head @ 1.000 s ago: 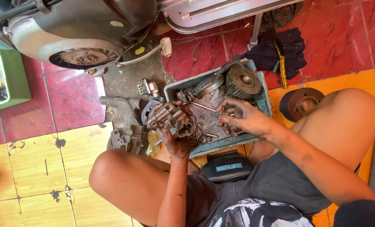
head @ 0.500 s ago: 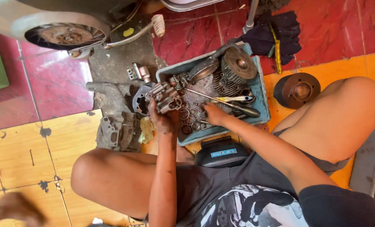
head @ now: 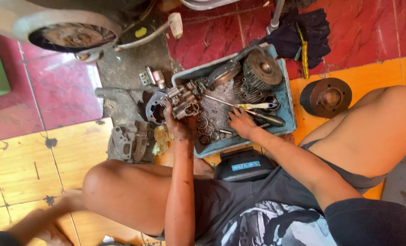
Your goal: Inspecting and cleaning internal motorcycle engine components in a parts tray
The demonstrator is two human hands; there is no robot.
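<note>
The left hand point(head: 178, 125) is clamped around a greasy carburettor point(head: 183, 99), holding it up over the left rim of a blue tray point(head: 288, 102). The right hand point(head: 240, 122) lies palm down inside the tray with its fingers spread on the small parts; they seem closed on nothing, though whether a small part sits under them cannot be told. Its fingertips rest just beside a screwdriver point(head: 256, 106) with a yellow-and-white handle, which lies across the tray's middle.

Rings and small metal pieces point(head: 207, 127) litter the tray floor between the 2 hands. A finned cylinder point(head: 257, 73) with a round rusty face fills the far end of the tray.

The tray stands on a tiled floor point(head: 39, 150) of red, yellow and orange tiles, between the person's bare knees. Outside it, to the right, stands a rusty round drum point(head: 326, 96). Dark gloves point(head: 303, 32) lie on the red tiles beyond the tray. To the left of the tray, grey engine castings point(head: 128, 141) rest on the floor. A scooter wheel point(head: 71, 36) sits at the top left. A black box point(head: 244, 166) with a blue label lies against the person's lap, just below the tray.
</note>
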